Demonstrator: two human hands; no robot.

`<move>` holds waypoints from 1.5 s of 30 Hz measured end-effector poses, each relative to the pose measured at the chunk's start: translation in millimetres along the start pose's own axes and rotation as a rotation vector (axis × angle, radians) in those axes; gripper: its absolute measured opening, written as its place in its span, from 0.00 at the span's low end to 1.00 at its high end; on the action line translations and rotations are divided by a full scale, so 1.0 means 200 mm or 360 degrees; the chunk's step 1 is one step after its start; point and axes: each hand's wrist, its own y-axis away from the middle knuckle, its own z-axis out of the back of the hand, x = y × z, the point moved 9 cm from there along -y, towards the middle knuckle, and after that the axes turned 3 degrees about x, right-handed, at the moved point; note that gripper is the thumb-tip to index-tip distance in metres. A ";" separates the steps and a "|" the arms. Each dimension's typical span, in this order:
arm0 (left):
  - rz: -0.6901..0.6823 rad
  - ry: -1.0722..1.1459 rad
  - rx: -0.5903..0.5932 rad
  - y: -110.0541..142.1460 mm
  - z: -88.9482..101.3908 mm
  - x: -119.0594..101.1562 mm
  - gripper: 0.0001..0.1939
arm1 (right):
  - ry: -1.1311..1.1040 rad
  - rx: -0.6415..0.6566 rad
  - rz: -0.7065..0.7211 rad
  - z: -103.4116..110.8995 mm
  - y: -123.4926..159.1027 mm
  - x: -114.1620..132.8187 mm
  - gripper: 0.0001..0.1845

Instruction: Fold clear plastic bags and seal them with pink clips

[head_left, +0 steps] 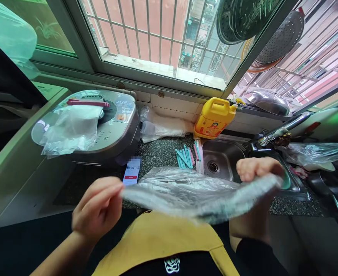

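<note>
A clear plastic bag (186, 191) is stretched out between my two hands, above the front edge of the counter. My left hand (98, 207) pinches its left end between thumb and fingers. At the right end, the fingers of my right hand (258, 170) are curled over the plastic, and part of that hand is hidden behind it. The bag is wrinkled and slightly blurred. Just beyond it lie several teal and pink sealing clips (186, 156) on the dark speckled counter (160, 153).
A rice cooker (117, 134) with folded plastic bags (74, 128) and a pink clip (87, 103) on top stands left. A phone (131, 172) lies beside it. More bags (166, 126) rest by the wall. A yellow jug (215, 119) stands behind the sink (223, 153), near the faucet (284, 130).
</note>
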 end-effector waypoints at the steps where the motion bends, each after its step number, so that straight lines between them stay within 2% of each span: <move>1: 0.0100 0.0053 0.0075 -0.02 -0.08 0.04 0.13 | 0.0098 -0.0230 -0.0176 0.03 0.00 -0.08 0.13; 2: 0.0296 0.0139 0.0156 -0.04 -0.17 0.12 0.08 | 0.0233 -0.0401 -0.0394 0.05 0.02 -0.16 0.13; 3: 0.0522 0.0242 0.0225 -0.04 -0.25 0.20 0.04 | 0.0358 -0.0485 -0.0589 0.05 0.03 -0.25 0.13; 5: 0.1009 0.0478 0.0293 0.01 -0.37 0.35 0.06 | 0.0456 -0.0544 -0.0784 0.04 0.03 -0.38 0.14; 7: 0.1342 0.0718 0.0264 0.06 -0.44 0.46 0.11 | 0.0440 -0.0609 -0.0833 0.04 0.04 -0.46 0.15; 10: 0.1520 0.0903 0.0222 0.10 -0.46 0.52 0.13 | 0.0368 -0.0771 -0.0772 0.09 0.09 -0.47 0.15; 15: 0.1468 0.0898 0.0278 0.10 -0.44 0.53 0.13 | 0.0371 -0.0839 -0.0676 0.11 0.16 -0.40 0.14; 19: 0.1338 0.0862 0.0344 0.06 -0.50 0.46 0.12 | 0.0514 -0.0867 -0.0666 0.08 0.20 -0.39 0.14; 21: 0.1248 0.0826 0.0376 0.04 -0.55 0.41 0.12 | 0.0630 -0.0837 -0.0655 0.02 0.21 -0.38 0.13; 24: 0.1115 0.0778 0.0383 0.04 -0.63 0.34 0.12 | 0.0829 -0.0752 -0.0591 -0.12 0.22 -0.36 0.11; 28: 0.0985 0.0717 0.0422 0.07 -0.75 0.27 0.10 | 0.1039 -0.0615 -0.0490 -0.35 0.24 -0.35 0.10; 31: 0.0946 0.0741 0.0496 0.11 -0.83 0.23 0.08 | 0.1090 -0.0501 -0.0422 -0.47 0.25 -0.36 0.10; 33: 0.0946 0.0756 0.0499 0.12 -0.84 0.23 0.08 | 0.1103 -0.0483 -0.0428 -0.48 0.26 -0.38 0.12; 37: 0.0958 0.0719 0.0429 0.12 -0.80 0.27 0.09 | 0.1185 -0.0544 -0.0488 -0.41 0.27 -0.41 0.15; 39: 0.0916 0.0722 0.0469 0.12 -0.80 0.28 0.08 | 0.1216 -0.0521 -0.0466 -0.40 0.27 -0.41 0.16; 42: 0.0866 0.0743 0.0582 0.12 -0.83 0.25 0.09 | 0.1261 -0.0402 -0.0387 -0.47 0.26 -0.40 0.16; 45: 0.0861 0.0697 0.0649 0.13 -0.84 0.21 0.10 | 0.1342 -0.0237 -0.0264 -0.60 0.27 -0.37 0.15</move>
